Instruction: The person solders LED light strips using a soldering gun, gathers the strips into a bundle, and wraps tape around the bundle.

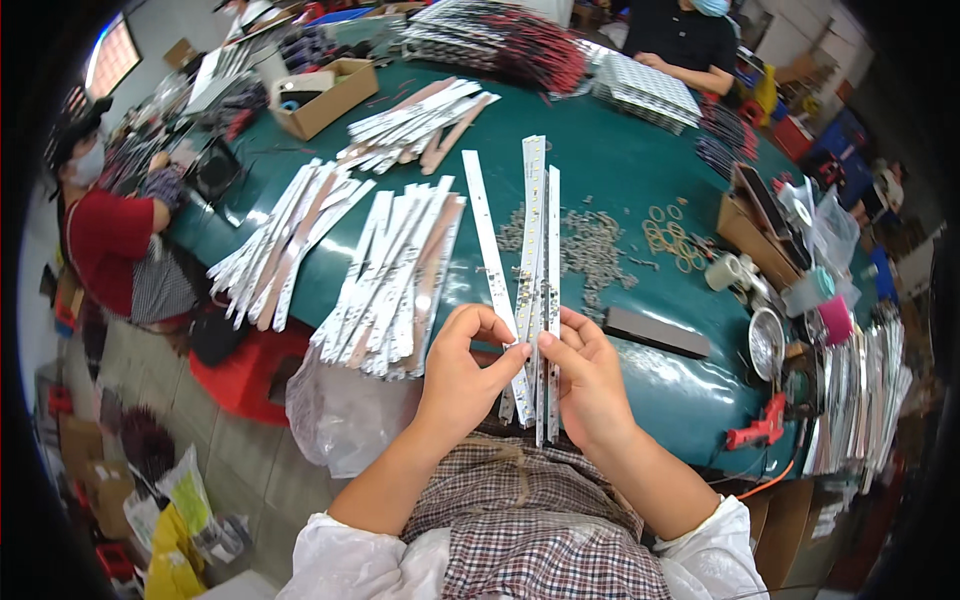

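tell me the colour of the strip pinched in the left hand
The strip in the left hand is white; the head view shows it best.

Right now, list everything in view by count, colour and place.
Long thin component-dotted strips: several, white, centre.
Piles of flat strips: three, white and tan, left half.
Heaped thin wires: uncounted, red and black, far edge.
Stacked flat panels: one stack, white, far right.
Tiny metallic-looking pieces: uncounted, grey, beside the centre strips.
Thin rubbery rings: several, yellowish, right of the pieces.
Rectangular block: one, dark grey, right of centre.
Round metal bowl: one, silver, right edge.
Gun-shaped tool: one, red, right edge.
Open cardboard boxes: at least two, brown, upper left and right.
Smooth tabletop: one, green, centre.
Co-workers: at least two, red and black tops, left and far side.
Left hand and right hand: two, bare, on centre strips.
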A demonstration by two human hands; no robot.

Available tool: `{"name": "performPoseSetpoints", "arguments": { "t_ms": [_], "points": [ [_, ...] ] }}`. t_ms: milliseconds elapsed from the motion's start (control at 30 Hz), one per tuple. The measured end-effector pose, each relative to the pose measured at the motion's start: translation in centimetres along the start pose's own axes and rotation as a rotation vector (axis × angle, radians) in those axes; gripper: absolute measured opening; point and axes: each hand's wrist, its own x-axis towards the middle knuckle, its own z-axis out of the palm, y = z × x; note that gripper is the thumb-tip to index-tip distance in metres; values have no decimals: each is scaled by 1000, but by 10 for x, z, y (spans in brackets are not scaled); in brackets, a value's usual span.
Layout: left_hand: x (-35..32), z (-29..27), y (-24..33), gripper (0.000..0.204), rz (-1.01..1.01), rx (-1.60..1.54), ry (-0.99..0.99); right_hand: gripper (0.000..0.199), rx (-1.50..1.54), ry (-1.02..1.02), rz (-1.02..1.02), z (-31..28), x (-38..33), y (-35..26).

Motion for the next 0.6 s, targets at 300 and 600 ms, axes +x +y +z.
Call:
{"name": "performPoseSetpoints", "arguments": {
  "t_ms": [300,600],
  "points": [
    [22,-62,5,21,1,181,105,44,-51,-59,81,54,46,28],
    [55,-128,-21,21,-64,305,43,50,-75,-110,-61,91,83,90]
  ]
}}
